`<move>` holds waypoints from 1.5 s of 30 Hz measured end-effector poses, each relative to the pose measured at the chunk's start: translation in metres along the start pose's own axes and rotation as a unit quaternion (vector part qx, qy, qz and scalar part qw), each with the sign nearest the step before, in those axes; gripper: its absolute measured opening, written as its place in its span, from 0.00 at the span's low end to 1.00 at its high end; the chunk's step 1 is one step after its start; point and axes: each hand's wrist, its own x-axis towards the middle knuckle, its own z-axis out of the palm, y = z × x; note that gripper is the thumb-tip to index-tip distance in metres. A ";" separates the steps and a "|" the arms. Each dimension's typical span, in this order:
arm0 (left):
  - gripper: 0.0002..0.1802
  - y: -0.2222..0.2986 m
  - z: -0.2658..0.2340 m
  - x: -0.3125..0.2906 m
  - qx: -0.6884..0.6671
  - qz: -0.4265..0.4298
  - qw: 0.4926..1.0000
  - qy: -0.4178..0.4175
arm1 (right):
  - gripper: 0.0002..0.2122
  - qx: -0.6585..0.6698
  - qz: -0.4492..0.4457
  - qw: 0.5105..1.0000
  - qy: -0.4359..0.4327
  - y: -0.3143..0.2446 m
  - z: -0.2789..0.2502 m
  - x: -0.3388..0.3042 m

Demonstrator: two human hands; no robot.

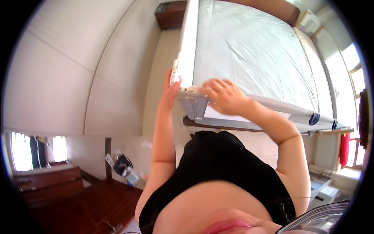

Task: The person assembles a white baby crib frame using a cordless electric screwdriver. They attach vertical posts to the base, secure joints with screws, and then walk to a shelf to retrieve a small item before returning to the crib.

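A bed with a pale blue-grey sheet [249, 54] lies before me, edged by a white and grey fabric bed rail [187, 54]. At its near left corner, my left hand [171, 87] is closed round the white corner piece [174, 72], with the thumb on the inner side. Just right of that corner, my right hand [226, 95] curls over the top bar of the near rail [269, 102], thumb below and fingers above. These fingers are slightly blurred. Part of the bar is hidden under them.
Tall pale wardrobe doors [66, 74] stand on the left, beside a narrow strip of floor [154, 85]. A dark wooden box [171, 15] sits at the far end. Dark straps [314, 118] hang on the rail at right. Small items [124, 165] lie behind on the left.
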 end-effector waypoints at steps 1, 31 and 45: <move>0.32 -0.009 -0.012 0.001 -0.018 0.029 0.999 -0.024 | 0.21 0.073 -0.023 0.996 0.048 -0.007 -0.011 -0.015; 0.22 0.022 0.126 0.039 0.843 0.159 0.513 0.020 | 0.11 -0.012 0.580 0.678 0.451 -0.173 -0.083 -0.347; 0.32 -0.037 0.395 0.036 0.734 0.193 0.645 -0.093 | 0.11 -0.019 0.609 0.557 0.564 -0.154 -0.080 -0.411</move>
